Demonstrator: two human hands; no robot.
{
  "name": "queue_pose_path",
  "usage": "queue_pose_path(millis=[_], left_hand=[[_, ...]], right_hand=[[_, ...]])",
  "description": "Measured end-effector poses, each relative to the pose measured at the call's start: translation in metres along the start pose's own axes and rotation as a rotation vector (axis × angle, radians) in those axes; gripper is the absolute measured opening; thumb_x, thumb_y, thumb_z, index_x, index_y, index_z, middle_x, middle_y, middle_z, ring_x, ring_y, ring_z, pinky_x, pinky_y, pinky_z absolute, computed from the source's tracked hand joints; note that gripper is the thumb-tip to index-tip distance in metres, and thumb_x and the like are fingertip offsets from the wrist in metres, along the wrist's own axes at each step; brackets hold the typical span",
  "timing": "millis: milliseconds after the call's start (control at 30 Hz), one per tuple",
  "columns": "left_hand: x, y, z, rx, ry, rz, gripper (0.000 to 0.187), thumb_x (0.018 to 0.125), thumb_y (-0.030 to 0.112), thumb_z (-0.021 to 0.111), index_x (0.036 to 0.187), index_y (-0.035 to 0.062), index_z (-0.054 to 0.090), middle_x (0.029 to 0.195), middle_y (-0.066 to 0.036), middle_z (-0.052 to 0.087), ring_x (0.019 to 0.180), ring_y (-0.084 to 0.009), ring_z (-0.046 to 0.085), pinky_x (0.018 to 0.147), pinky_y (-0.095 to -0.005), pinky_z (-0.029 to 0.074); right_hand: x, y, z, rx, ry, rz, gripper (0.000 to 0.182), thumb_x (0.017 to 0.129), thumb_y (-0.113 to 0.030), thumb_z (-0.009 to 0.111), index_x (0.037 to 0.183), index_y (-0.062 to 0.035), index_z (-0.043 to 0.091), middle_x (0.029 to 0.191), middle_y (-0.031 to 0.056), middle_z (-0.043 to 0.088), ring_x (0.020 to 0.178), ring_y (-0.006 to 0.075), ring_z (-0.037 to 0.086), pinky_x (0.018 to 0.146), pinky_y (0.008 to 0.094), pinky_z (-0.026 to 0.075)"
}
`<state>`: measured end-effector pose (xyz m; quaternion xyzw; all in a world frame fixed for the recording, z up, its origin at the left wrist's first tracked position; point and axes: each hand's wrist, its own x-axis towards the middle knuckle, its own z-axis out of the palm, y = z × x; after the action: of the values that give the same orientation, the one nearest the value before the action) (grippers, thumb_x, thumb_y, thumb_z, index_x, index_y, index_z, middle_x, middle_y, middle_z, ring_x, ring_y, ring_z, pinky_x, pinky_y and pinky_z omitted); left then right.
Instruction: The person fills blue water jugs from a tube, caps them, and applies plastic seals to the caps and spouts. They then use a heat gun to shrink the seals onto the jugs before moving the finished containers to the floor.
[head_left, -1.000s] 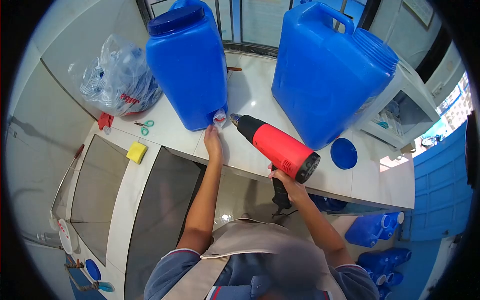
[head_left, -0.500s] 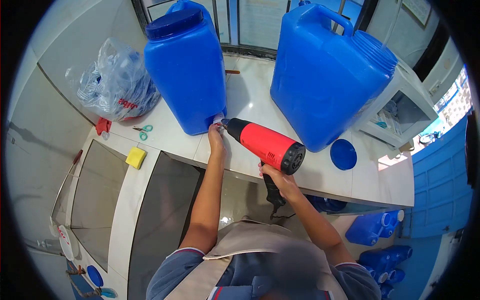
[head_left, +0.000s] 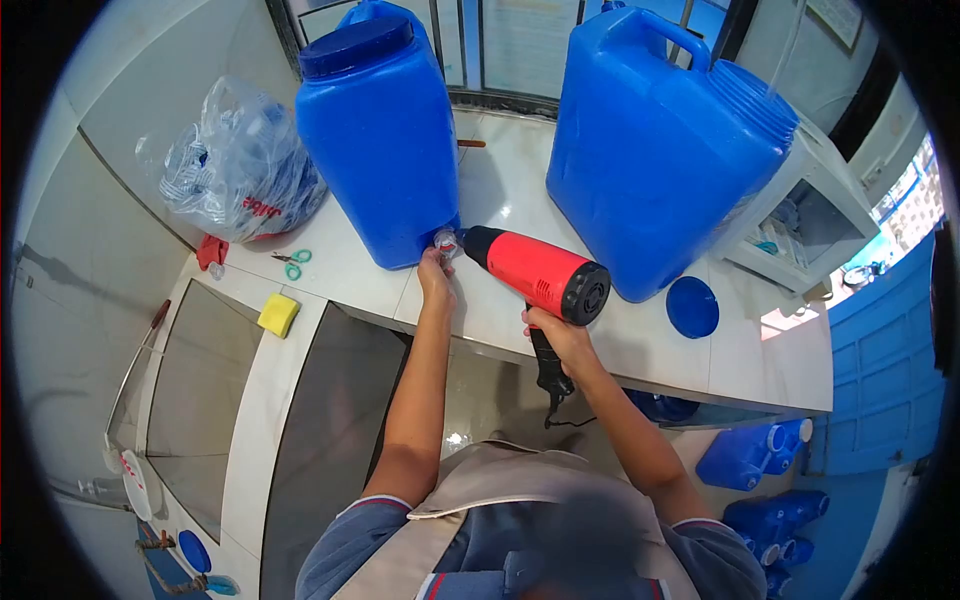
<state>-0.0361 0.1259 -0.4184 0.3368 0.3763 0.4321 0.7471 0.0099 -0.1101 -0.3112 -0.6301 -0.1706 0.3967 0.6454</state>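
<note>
My right hand (head_left: 558,340) is wrapped round the black handle of a red and black heat gun (head_left: 540,274). The gun's nozzle points left, close to a small spout (head_left: 446,241) low on the corner of a capped blue water container (head_left: 378,150). Something clear, like plastic film, covers the spout, with a bit of red on it. My left hand (head_left: 435,275) is closed at the spout, its fingertips partly hidden. To the right of the gun stands a second blue container (head_left: 650,160), its wide threaded mouth uncovered.
A round blue lid (head_left: 692,307) lies on the white tiled counter (head_left: 740,350). At the left are a clear plastic bag of caps (head_left: 240,170), green-handled scissors (head_left: 293,264) and a yellow sponge (head_left: 278,315). More blue containers (head_left: 735,457) are on the floor. A white cabinet (head_left: 800,225) stands at the right.
The heat gun has shifted slightly up, and its nozzle has drawn a little to the right, showing more of the clear-covered spout. My left hand remains at the spout.
</note>
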Motion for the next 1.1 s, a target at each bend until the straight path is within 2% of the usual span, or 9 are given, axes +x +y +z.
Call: queue_pose_path(millis=[167,300,400,567,633,800,967,1033,1100], left_hand=[[-0.003,0.004,-0.002,0.025,-0.037,-0.019,0.014,0.080,0.018,0.047,0.090,0.0142,0.056,0.082,0.004,0.054,0.074,-0.0111,0.046,0.065,-0.0268,0.035],[-0.013,0.014,-0.008,0.150,-0.028,-0.023,0.013,0.080,0.018,0.047,0.089,0.0142,0.056,0.080,0.004,0.053,0.075,-0.0115,0.045,0.069,-0.0288,0.034],[-0.037,0.017,-0.025,0.192,0.006,-0.048,0.023,0.081,0.020,0.045,0.098,0.0110,0.057,0.088,0.001,0.056,0.082,-0.0126,0.047,0.075,-0.0288,0.034],[-0.097,0.037,-0.067,0.269,0.015,0.059,0.043,0.085,0.023,0.041,0.121,0.0015,0.049,0.118,-0.007,0.055,0.101,-0.0151,0.045,0.086,-0.0287,0.034],[-0.114,0.051,-0.070,0.273,0.015,0.097,0.043,0.086,0.024,0.040,0.122,0.0017,0.048,0.120,-0.008,0.054,0.102,-0.0154,0.045,0.086,-0.0290,0.034],[-0.125,0.053,-0.048,0.131,0.109,0.203,0.042,0.085,0.025,0.039,0.120,0.0049,0.048,0.118,-0.007,0.055,0.104,-0.0170,0.045,0.087,-0.0318,0.035],[-0.129,0.040,-0.017,0.053,0.159,0.276,0.042,0.087,0.025,0.044,0.123,0.0044,0.046,0.119,-0.007,0.055,0.106,-0.0172,0.046,0.090,-0.0323,0.034],[-0.136,0.037,-0.001,0.063,0.160,0.309,0.042,0.087,0.025,0.043,0.124,0.0046,0.046,0.119,-0.008,0.055,0.108,-0.0177,0.046,0.092,-0.0334,0.034],[-0.139,0.027,0.014,0.052,0.156,0.318,0.039,0.087,0.022,0.042,0.123,0.0048,0.045,0.118,-0.008,0.055,0.107,-0.0177,0.045,0.092,-0.0340,0.034]], right_hand=[[-0.008,0.005,-0.004,0.027,0.022,0.042,0.020,0.069,-0.008,0.063,0.088,-0.0032,0.060,0.076,0.0029,0.057,0.063,0.0123,0.056,0.058,0.0267,0.046],[-0.006,0.013,-0.001,0.023,-0.024,0.041,0.026,0.070,-0.010,0.065,0.094,-0.0041,0.058,0.078,0.0034,0.057,0.064,0.0141,0.057,0.057,0.0270,0.045],[-0.006,0.012,0.001,0.036,-0.045,0.020,0.025,0.070,-0.010,0.065,0.093,-0.0040,0.058,0.078,0.0036,0.057,0.064,0.0140,0.057,0.057,0.0270,0.045],[-0.002,0.015,-0.001,0.012,-0.065,-0.066,0.022,0.070,-0.010,0.064,0.090,-0.0037,0.058,0.077,0.0038,0.057,0.064,0.0137,0.056,0.056,0.0269,0.045],[-0.005,0.011,-0.004,-0.021,0.004,-0.053,0.017,0.070,-0.010,0.063,0.084,-0.0017,0.060,0.073,0.0034,0.059,0.062,0.0116,0.056,0.057,0.0272,0.046],[-0.017,0.008,-0.031,-0.023,-0.030,-0.050,0.019,0.069,-0.010,0.064,0.086,-0.0029,0.059,0.074,0.0041,0.057,0.062,0.0140,0.056,0.056,0.0279,0.045],[-0.063,-0.007,-0.114,-0.307,-0.083,-0.057,0.020,0.072,-0.020,0.066,0.085,-0.0064,0.063,0.077,0.0027,0.060,0.074,0.0128,0.058,0.068,0.0295,0.046],[-0.085,-0.004,-0.175,-0.295,-0.130,-0.101,0.023,0.073,-0.023,0.068,0.091,-0.0084,0.063,0.081,0.0022,0.061,0.082,0.0139,0.058,0.075,0.0295,0.045],[-0.114,-0.028,-0.242,-0.493,-0.136,-0.122,0.026,0.075,-0.022,0.069,0.096,-0.0086,0.062,0.086,0.0026,0.063,0.084,0.0140,0.059,0.077,0.0297,0.046]])
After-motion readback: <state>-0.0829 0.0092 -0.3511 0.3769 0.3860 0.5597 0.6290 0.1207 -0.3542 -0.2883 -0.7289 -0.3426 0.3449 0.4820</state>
